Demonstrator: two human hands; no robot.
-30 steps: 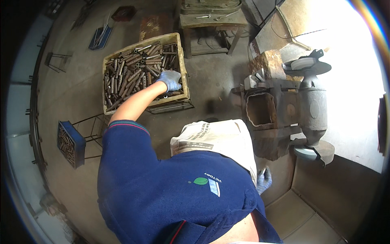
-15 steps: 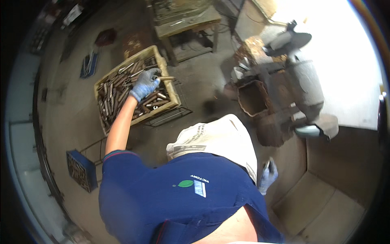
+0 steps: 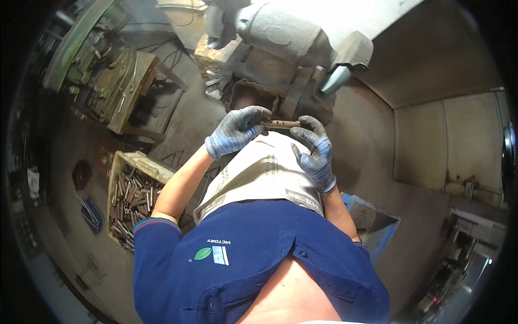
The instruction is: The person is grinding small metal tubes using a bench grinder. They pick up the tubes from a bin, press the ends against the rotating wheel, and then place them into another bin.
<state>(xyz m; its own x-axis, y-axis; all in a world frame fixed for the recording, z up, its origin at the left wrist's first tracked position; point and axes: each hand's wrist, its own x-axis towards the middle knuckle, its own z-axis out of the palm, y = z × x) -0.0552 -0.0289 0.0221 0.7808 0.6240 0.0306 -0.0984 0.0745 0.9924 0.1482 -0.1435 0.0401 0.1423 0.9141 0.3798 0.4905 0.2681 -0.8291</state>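
Between my two gloved hands, a short brown metal tube [image 3: 281, 124] with small holes along its side lies level in front of my apron [image 3: 253, 167]. My left hand [image 3: 240, 129] pinches its left end between thumb and fingers. At the other end, the fingers of my right hand [image 3: 317, 148] close on the tip, with the thumb held apart lower down. Both gloves are blue-grey knit with dark, soiled fingers. Just beyond the tube stands a grinding machine [image 3: 280, 29], with a rusty open box [image 3: 251, 94] below it.
To my left, a yellowish crate [image 3: 143, 162] holds many similar metal tubes. A blue-edged bin [image 3: 377, 237] sits by my right elbow. The grinder's right wheel [image 3: 337, 78] juts out beyond my hands. A worn workbench [image 3: 127, 102] with tools stands far left.
My left hand has carried the tube from above the crate to in front of the grinder. My right hand has come up onto its other end. My view has turned right.
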